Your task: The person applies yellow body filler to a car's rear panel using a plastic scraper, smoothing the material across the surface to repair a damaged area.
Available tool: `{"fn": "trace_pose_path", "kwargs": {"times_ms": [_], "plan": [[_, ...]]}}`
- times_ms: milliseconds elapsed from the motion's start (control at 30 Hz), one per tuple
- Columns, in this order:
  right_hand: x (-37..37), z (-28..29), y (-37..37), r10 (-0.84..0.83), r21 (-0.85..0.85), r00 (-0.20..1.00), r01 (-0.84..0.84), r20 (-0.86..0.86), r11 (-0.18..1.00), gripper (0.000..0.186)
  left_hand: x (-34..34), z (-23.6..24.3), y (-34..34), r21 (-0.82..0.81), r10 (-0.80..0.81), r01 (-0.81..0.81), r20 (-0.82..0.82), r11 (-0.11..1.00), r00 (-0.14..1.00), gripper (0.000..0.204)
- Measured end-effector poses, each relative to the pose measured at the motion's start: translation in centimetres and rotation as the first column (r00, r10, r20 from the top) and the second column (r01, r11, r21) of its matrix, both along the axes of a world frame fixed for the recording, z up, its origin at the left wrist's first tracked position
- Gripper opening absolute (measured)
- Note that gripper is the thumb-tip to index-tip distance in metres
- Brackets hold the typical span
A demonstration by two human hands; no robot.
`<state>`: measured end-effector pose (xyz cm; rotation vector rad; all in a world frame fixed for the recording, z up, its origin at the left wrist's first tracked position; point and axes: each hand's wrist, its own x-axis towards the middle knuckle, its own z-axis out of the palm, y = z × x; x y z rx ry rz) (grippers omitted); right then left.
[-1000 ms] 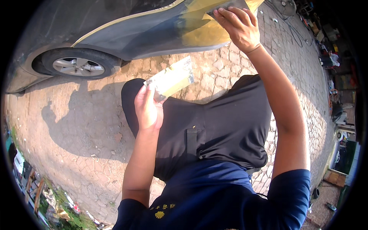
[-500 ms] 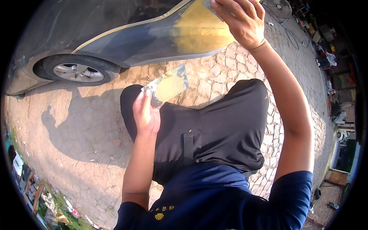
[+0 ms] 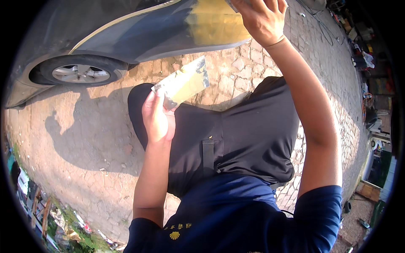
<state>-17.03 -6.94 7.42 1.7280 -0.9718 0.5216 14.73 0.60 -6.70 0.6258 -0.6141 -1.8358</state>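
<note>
The work in hand appears to be spreading yellow paste over the lower body panel (image 3: 156, 36) of a dark car (image 3: 101, 21). The left hand (image 3: 159, 120) pinches 1 corner of a flat plate (image 3: 169, 103) between thumb and fingers, with more paste (image 3: 190, 85) lying across its face; the plate hangs above the near side of the paving (image 3: 240, 67), just beyond the left knee and below the panel. The right hand (image 3: 265, 23) is raised at the top edge of the view, its fingers bent and slightly apart beside the yellow patch (image 3: 215, 23). A thin grey sliver shows by those fingers, but I cannot tell how firmly they grip it, or whether it touches the panel. In my judgement, the next move calls for a flat, even pass across the patch, with the 2 hands kept apart and the plate held level so its load stays put.
</note>
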Motion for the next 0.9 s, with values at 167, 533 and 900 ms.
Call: {"fn": "trace_pose_path", "kwargs": {"times_ms": [167,533,900], "plan": [[-0.4,-4.8,0.9,-0.1,0.137,0.99,0.086,0.098,0.987,0.043,0.3,-0.6,-0.2,-0.039,-0.018,0.018,-0.002,0.999,1.0,0.033],[1.2,-7.5,3.8,-0.189,0.145,0.933,0.151,0.305,0.978,0.043,0.4,-0.6,-0.3,-0.075,-0.018,0.019,0.018,0.997,1.0,0.036],[7.1,-2.7,0.0,-0.078,0.192,0.993,0.06,0.089,0.98,0.044,1.2,-0.1,0.0,-0.021,-0.018,0.016,-0.097,1.0,0.995,0.028]]}}
